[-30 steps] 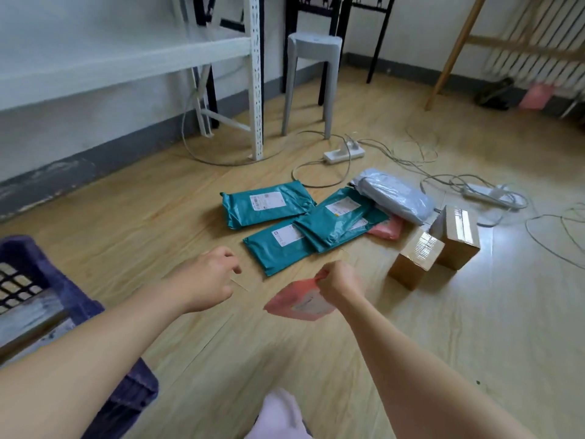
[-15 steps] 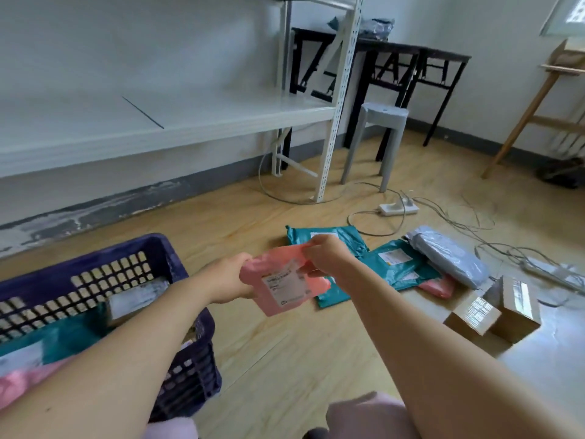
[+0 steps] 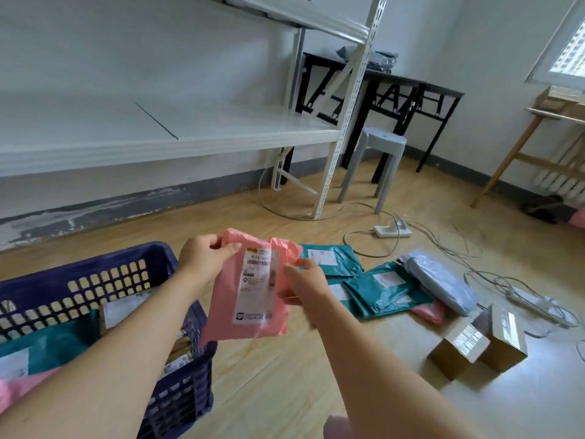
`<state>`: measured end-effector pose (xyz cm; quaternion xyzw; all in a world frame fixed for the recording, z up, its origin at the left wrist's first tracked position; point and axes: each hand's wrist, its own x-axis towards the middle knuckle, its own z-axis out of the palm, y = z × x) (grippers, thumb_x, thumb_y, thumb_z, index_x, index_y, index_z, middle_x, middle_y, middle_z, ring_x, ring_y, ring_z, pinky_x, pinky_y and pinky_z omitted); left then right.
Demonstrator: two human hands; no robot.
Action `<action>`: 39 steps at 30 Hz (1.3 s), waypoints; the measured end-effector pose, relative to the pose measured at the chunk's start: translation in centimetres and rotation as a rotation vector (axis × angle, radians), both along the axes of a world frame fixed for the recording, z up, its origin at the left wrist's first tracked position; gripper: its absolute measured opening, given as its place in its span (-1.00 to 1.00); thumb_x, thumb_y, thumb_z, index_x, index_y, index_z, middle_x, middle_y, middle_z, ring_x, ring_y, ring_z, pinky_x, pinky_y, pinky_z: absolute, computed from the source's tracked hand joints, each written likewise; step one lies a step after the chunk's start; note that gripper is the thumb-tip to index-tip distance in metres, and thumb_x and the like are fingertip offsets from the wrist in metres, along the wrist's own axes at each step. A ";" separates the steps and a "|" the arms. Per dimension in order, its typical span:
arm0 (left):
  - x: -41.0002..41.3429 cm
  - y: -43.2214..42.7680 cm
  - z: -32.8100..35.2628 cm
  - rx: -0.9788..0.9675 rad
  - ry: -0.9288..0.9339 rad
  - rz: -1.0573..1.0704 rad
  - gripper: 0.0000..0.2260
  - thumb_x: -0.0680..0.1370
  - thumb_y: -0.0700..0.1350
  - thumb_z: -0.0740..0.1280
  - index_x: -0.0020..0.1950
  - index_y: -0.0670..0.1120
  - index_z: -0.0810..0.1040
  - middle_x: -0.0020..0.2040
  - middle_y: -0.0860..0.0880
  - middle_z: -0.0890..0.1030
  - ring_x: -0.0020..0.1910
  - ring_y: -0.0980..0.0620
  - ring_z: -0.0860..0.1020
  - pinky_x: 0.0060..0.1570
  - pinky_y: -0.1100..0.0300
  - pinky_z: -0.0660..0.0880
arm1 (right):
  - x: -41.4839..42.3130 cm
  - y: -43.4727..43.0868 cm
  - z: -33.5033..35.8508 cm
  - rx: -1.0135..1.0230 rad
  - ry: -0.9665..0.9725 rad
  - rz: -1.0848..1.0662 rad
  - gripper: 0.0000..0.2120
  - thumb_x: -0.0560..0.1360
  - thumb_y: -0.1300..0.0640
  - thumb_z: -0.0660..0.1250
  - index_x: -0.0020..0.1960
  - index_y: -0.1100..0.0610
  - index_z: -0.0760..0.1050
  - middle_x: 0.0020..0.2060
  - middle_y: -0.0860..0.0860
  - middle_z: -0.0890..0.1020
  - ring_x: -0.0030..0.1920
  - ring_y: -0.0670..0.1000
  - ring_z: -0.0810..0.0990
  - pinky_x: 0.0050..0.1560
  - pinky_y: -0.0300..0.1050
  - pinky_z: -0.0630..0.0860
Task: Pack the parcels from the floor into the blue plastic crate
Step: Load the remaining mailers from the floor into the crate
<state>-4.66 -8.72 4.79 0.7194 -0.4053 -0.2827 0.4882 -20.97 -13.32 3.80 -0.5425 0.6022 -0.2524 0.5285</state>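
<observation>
Left grip [image 3: 205, 258] pinches the top left corner of the pink parcel [image 3: 228, 305], thumb on the front and fingers curled behind. Right grip [image 3: 305, 285] holds the parcel's right edge, thumb over the front; it is slightly blurred. The parcel is a thin, crinkled plastic mailer held upright in the air, with its white label [image 3: 258, 280] and barcode facing the camera. Its lower left part hangs over the near right corner of the blue crate [image 3: 95, 264], which stands on the floor [image 3: 285, 391] and holds teal and pink mailers. Both bare forearms reach forward and converge on the parcel. To the right on the floor lie teal mailers [image 3: 380, 286], a grey bag [image 3: 440, 280] and two boxes [image 3: 474, 346].
</observation>
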 end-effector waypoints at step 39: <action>25.7 18.6 -8.4 0.357 0.154 0.613 -0.63 0.44 -0.25 0.44 0.24 -0.15 0.54 0.04 -0.08 0.60 -0.01 -0.08 0.58 0.03 0.13 0.50 | 29.5 13.2 -10.0 0.348 0.168 0.916 -0.83 0.56 0.12 0.27 -0.14 0.19 0.49 -0.32 0.08 0.58 -0.38 -0.01 0.56 -0.28 -0.18 0.59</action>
